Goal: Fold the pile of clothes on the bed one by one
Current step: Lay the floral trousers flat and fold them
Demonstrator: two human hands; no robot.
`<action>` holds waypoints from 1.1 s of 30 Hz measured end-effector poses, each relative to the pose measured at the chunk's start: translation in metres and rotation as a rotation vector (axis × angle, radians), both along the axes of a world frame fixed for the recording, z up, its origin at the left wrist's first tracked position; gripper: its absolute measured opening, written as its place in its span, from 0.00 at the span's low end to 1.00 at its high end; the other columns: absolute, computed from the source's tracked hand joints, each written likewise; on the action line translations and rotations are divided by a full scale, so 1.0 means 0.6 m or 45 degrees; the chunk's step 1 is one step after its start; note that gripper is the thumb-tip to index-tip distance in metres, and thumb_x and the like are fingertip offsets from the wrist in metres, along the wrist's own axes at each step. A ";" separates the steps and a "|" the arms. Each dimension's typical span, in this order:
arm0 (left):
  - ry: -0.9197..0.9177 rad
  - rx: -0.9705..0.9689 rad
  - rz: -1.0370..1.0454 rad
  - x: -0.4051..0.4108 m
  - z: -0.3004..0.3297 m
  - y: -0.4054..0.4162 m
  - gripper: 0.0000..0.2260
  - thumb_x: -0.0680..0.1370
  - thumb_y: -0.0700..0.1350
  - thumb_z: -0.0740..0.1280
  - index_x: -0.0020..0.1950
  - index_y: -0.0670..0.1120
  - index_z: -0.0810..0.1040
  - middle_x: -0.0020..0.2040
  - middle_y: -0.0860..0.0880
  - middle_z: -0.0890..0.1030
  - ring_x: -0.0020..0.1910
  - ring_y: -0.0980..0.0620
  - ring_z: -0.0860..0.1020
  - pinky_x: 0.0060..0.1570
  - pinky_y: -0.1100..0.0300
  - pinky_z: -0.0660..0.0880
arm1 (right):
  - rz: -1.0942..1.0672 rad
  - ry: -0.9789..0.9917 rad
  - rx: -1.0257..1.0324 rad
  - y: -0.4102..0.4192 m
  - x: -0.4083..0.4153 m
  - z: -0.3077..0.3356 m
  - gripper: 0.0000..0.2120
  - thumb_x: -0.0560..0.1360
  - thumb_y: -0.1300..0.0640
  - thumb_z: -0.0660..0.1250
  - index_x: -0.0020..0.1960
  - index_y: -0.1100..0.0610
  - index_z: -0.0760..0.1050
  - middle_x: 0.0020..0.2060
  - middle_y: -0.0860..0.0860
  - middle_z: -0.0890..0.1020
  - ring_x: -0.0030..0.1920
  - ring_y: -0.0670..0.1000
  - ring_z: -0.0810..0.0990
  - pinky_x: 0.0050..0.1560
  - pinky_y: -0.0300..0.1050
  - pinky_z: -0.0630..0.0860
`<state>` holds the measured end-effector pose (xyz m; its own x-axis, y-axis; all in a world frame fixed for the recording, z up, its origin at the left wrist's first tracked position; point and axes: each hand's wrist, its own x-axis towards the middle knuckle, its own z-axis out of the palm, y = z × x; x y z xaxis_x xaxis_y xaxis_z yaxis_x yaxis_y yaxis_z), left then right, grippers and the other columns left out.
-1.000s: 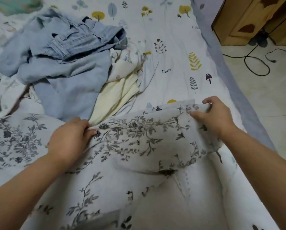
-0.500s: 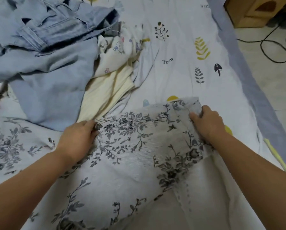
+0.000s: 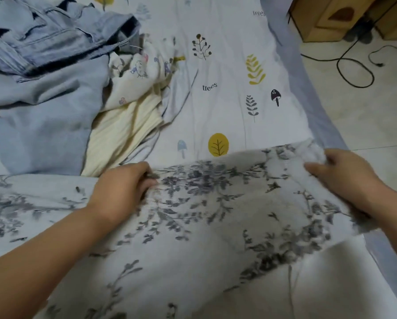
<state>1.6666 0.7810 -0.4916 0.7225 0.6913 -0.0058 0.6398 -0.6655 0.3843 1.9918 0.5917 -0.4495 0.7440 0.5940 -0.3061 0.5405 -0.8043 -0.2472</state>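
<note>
Both hands grip the far edge of the floral cloth (image 3: 215, 215) — left hand (image 3: 121, 189) pinching it at one end, right hand (image 3: 340, 176) bunching a corner at the other. The cloth spreads between them and toward the person. Beyond the left hand lies the pile (image 3: 54, 77) — denim over cream fabric.

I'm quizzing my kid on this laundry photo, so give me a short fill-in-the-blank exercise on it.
1. Both hands grip the edge of the ___-patterned cloth.
2. The left hand lies just below the ___-coloured garment.
3. The word printed on the bedsheet is ___.

Missing words: floral; cream; trees
</note>
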 end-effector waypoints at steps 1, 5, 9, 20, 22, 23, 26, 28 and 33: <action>0.002 -0.001 -0.013 0.015 0.000 -0.008 0.06 0.75 0.46 0.69 0.42 0.44 0.75 0.39 0.47 0.80 0.38 0.44 0.77 0.33 0.59 0.63 | -0.047 -0.046 -0.036 -0.013 0.012 0.000 0.17 0.75 0.50 0.66 0.35 0.58 0.65 0.39 0.60 0.78 0.40 0.59 0.73 0.36 0.48 0.62; 0.382 -0.075 -0.045 0.040 -0.027 -0.033 0.07 0.77 0.47 0.63 0.51 0.46 0.74 0.49 0.48 0.79 0.48 0.47 0.76 0.43 0.57 0.72 | -0.171 -0.165 -0.320 -0.044 0.005 -0.037 0.10 0.77 0.53 0.63 0.49 0.61 0.68 0.54 0.67 0.76 0.54 0.65 0.74 0.48 0.52 0.68; 0.548 -0.079 0.025 0.009 -0.036 -0.041 0.06 0.78 0.48 0.61 0.44 0.49 0.66 0.45 0.48 0.80 0.40 0.49 0.73 0.36 0.59 0.67 | 0.098 -0.507 -0.189 -0.021 -0.043 -0.074 0.23 0.77 0.58 0.60 0.70 0.61 0.61 0.63 0.67 0.67 0.64 0.65 0.65 0.60 0.59 0.63; 0.108 0.154 0.318 -0.010 0.002 0.027 0.04 0.74 0.40 0.67 0.47 0.42 0.80 0.41 0.37 0.81 0.41 0.35 0.78 0.36 0.52 0.70 | 0.282 -0.555 -0.166 0.087 -0.051 -0.105 0.12 0.79 0.57 0.57 0.56 0.60 0.76 0.54 0.61 0.72 0.61 0.60 0.66 0.70 0.61 0.50; 0.151 0.225 0.352 0.008 -0.013 0.034 0.06 0.75 0.41 0.66 0.48 0.39 0.79 0.44 0.36 0.80 0.43 0.35 0.77 0.39 0.49 0.70 | 0.179 -0.562 -0.123 0.103 -0.049 -0.107 0.11 0.78 0.62 0.58 0.58 0.63 0.74 0.56 0.63 0.71 0.62 0.61 0.65 0.70 0.63 0.49; 0.199 0.266 0.365 0.017 -0.021 0.033 0.07 0.76 0.41 0.65 0.50 0.38 0.77 0.46 0.35 0.78 0.45 0.35 0.75 0.41 0.48 0.69 | 0.139 -0.542 -0.103 0.109 -0.055 -0.110 0.13 0.77 0.65 0.57 0.59 0.64 0.71 0.59 0.64 0.70 0.64 0.61 0.64 0.70 0.65 0.48; 0.137 0.385 0.320 0.032 -0.044 -0.004 0.13 0.74 0.40 0.66 0.57 0.37 0.74 0.55 0.35 0.75 0.52 0.36 0.73 0.48 0.46 0.67 | 0.158 -0.539 0.026 0.105 -0.098 -0.119 0.21 0.77 0.59 0.59 0.68 0.63 0.64 0.71 0.64 0.60 0.73 0.61 0.55 0.69 0.68 0.45; 0.011 0.428 0.056 0.029 -0.058 -0.053 0.18 0.75 0.43 0.66 0.64 0.39 0.71 0.63 0.37 0.72 0.61 0.39 0.71 0.58 0.44 0.66 | 0.395 -0.528 0.136 0.084 -0.145 -0.130 0.27 0.77 0.50 0.58 0.73 0.59 0.59 0.74 0.63 0.54 0.75 0.61 0.49 0.69 0.67 0.42; 0.679 0.097 -0.163 -0.020 -0.095 -0.089 0.26 0.80 0.60 0.41 0.74 0.54 0.35 0.78 0.48 0.44 0.76 0.48 0.45 0.73 0.49 0.43 | 0.764 -0.180 -0.280 0.021 -0.192 -0.154 0.29 0.79 0.39 0.39 0.75 0.46 0.33 0.75 0.51 0.36 0.74 0.53 0.33 0.72 0.62 0.37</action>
<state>1.6546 0.7279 -0.5488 0.7115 0.6109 -0.3472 0.6448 -0.7640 -0.0230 1.8765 0.6046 -0.5421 0.3445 0.8535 -0.3910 0.9265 -0.3762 -0.0048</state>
